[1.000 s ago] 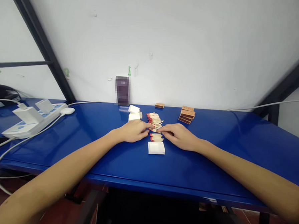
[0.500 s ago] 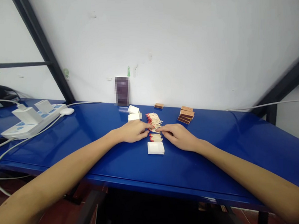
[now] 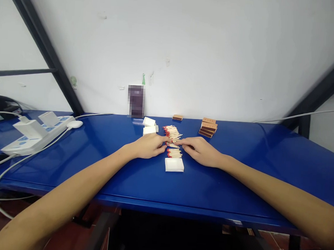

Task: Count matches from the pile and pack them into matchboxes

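Observation:
A loose pile of red-headed matches (image 3: pixel 172 132) lies on the blue table, heads toward the left. My left hand (image 3: pixel 150 145) rests at its left side, index finger stretched to the match heads and thumb apart. From the right, my right hand (image 3: pixel 200 151) reaches in with its index fingertip at the near end of the pile, thumb apart below. A few matches (image 3: pixel 172 145) lie between the two hands. Closer to me is a smaller row of matches (image 3: pixel 174 153), just beyond a white matchbox tray (image 3: pixel 174 165). Neither hand visibly grips anything.
More white matchbox trays (image 3: pixel 149 126) lie beyond my left hand. Several brown matchbox sleeves (image 3: pixel 208 128) are stacked at right, and another sleeve (image 3: pixel 178 117) sits by the wall. A blurred dark upright object (image 3: pixel 136 101) leans there. At left lies a power strip (image 3: pixel 28 142) with cables.
My right index finger has shifted slightly away from me. A few matches at the near end now show apart from the main pile. My left hand stays almost still.

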Demonstrator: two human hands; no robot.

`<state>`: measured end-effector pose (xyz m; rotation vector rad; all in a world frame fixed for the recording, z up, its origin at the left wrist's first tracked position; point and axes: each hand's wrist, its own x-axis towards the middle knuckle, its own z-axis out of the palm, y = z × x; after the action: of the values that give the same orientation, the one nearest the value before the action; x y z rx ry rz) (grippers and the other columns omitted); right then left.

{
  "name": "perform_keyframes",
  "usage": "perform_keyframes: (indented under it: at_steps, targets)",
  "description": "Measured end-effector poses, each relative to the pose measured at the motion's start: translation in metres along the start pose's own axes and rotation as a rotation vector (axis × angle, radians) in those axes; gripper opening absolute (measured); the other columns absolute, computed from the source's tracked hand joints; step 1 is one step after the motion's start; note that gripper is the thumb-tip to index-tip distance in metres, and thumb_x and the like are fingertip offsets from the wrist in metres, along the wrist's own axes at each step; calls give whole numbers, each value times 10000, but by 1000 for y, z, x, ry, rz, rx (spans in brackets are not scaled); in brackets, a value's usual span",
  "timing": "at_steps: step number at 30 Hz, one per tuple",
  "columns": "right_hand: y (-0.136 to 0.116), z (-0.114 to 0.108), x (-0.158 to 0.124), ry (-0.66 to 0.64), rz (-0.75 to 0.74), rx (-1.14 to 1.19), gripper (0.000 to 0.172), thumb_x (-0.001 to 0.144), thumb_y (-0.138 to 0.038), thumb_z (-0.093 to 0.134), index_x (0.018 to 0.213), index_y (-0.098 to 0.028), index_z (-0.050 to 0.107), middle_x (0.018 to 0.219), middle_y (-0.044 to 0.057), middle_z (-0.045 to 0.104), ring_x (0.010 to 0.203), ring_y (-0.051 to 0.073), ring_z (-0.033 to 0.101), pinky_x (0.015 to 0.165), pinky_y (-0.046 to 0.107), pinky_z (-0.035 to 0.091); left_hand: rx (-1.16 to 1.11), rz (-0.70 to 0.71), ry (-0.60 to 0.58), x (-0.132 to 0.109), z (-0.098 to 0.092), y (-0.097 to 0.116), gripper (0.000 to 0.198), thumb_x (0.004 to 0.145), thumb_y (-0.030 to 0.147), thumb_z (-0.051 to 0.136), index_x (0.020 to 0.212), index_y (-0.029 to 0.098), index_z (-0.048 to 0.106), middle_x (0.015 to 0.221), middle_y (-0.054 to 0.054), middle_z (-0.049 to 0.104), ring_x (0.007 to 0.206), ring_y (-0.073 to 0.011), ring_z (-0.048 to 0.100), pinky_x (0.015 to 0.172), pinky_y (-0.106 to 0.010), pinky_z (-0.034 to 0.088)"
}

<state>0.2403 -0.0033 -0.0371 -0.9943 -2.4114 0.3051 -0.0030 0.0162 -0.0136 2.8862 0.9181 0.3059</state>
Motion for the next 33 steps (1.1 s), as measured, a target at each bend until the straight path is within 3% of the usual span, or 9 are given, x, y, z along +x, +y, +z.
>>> perform_keyframes:
  at_steps: [13,19,29,33]
  targets:
    - [1,-2,0,-46,-24,-55,386,947,-125,408,1183,-205,703,1149,45,739,1028,221,690,886,366,531,-120,-39,-7,1,0,0,365,945,211,436,1265,152,601,599,32,542,536,-125,484,564,-250,338]
    - [1,-3,1,-40,7,-11,371,951,-139,408,1139,-205,722,1130,33,746,1020,205,692,880,341,527,-186,-90,5,1,0,-1,254,930,255,492,1086,142,657,575,42,508,515,-108,458,548,-242,331]
    - [-1,-4,-1,-49,13,51,364,950,-153,412,1099,-224,737,1071,17,758,964,191,694,839,321,517,-329,-82,-26,0,2,-3,260,921,237,489,1102,192,671,569,58,441,501,-91,385,514,-229,289]
    - [-1,-4,-1,22,67,58,366,938,-154,415,1106,-220,734,1102,15,754,969,186,693,843,312,512,-332,-71,-40,-1,1,-4,288,894,183,475,1100,188,678,558,62,437,494,-85,363,519,-227,289]
